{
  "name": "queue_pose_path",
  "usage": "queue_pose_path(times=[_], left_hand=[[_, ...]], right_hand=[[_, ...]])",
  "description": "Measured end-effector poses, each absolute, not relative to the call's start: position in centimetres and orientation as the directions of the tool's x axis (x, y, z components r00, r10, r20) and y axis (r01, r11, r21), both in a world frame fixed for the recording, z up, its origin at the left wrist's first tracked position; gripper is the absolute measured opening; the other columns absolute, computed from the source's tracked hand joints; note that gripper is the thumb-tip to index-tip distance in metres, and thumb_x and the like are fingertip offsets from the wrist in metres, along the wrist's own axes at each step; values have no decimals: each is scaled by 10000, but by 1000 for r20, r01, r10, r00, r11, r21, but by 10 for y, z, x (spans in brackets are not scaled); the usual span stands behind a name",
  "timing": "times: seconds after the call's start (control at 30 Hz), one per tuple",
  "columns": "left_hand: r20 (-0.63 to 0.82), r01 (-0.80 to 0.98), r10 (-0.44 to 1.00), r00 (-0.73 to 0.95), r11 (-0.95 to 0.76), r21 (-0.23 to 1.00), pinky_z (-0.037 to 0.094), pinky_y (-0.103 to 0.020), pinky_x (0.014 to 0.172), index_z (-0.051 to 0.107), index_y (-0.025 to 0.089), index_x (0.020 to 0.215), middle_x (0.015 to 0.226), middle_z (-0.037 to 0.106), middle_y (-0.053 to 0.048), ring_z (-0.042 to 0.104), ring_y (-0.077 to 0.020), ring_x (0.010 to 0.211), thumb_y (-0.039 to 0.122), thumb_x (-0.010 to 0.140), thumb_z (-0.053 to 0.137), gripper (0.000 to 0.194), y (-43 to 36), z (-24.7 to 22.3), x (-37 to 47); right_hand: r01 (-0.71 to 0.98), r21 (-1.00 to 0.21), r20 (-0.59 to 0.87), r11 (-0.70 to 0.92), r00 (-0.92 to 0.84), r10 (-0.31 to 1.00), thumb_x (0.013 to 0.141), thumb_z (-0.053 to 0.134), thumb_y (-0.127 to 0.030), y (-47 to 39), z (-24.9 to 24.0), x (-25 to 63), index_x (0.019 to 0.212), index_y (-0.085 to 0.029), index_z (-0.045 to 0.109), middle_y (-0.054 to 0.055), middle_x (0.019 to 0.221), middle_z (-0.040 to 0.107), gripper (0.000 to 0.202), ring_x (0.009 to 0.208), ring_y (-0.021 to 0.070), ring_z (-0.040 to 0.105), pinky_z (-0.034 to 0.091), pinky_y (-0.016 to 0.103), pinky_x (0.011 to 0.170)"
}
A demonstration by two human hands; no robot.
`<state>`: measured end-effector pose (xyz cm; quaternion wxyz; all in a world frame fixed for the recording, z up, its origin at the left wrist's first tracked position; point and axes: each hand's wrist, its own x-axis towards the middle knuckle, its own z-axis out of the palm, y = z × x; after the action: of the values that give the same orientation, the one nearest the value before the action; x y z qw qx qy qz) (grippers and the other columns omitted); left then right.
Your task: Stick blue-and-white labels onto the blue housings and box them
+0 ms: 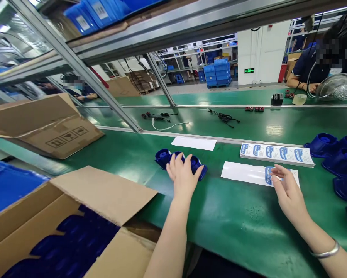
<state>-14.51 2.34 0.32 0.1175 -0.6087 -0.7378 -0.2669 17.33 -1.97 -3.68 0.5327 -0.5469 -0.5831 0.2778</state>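
Observation:
My left hand [182, 175] reaches over a short row of dark blue plastic parts [162, 155] with round openings on top. Its thumb and fingers curl about the right-hand part [197, 164], and the palm hides some of the row. My right hand [289, 195] is at a white label sheet [242, 172], thumb and fingertips brought together at a blue-and-white label [268, 175]. The fingers partly cover the labels there; whether this one is lifted from the backing is hard to see.
Behind the sheet lies a stack of printed label sheets [277, 153]; a blank white strip [194, 143] is left of it. More blue parts [342, 158] stand at right. An open carton [104, 193] of blue parts is at left. Metal posts [104, 92] rise behind; co-workers sit beyond.

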Motion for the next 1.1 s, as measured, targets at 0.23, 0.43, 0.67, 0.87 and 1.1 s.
queue_pose_path(times=[0.23,0.43,0.67,0.87,1.1], left_hand=[[524,948,794,-308,211,237,151,-696,1158,533,92,1377,1543,307,-308,165,-477,1491,470,904,617,612,44,1,-174],[465,926,868,174,-305,223,171,-628,1201,496,122,1413,1562,361,-243,195,-414,1511,427,910,606,599,45,7,-99],[196,690,728,657,-686,233,260,-552,1206,346,95,1526,1601,310,-237,230,-353,1514,558,910,572,803,41,-33,-1],[233,740,745,625,-661,126,324,-599,1162,412,68,1500,1581,345,-230,311,-369,1482,648,944,403,804,57,-69,1],[235,783,771,591,-619,62,334,-588,1174,372,-22,1504,1584,326,-212,327,-373,1473,720,924,280,945,63,-67,4]], right_hand=[[676,-633,564,378,68,823,985,482,-373,7,-42,202,1244,-222,596,147,1206,608,321,1162,328,554,449,571,1035],[824,-461,559,329,-18,829,953,554,-302,29,-50,208,1176,-196,666,175,1288,578,272,1276,376,452,338,637,1093],[827,-379,579,415,-137,803,901,650,-144,32,-40,201,871,-189,663,152,1306,607,57,1314,346,451,337,591,1125],[710,-389,728,587,-153,668,941,657,-222,21,-5,202,889,-225,631,92,1164,674,58,1201,239,567,453,437,1063],[851,-408,875,330,261,408,981,560,-266,2,50,246,1459,-283,383,124,1333,549,510,1237,280,521,438,480,1062]])
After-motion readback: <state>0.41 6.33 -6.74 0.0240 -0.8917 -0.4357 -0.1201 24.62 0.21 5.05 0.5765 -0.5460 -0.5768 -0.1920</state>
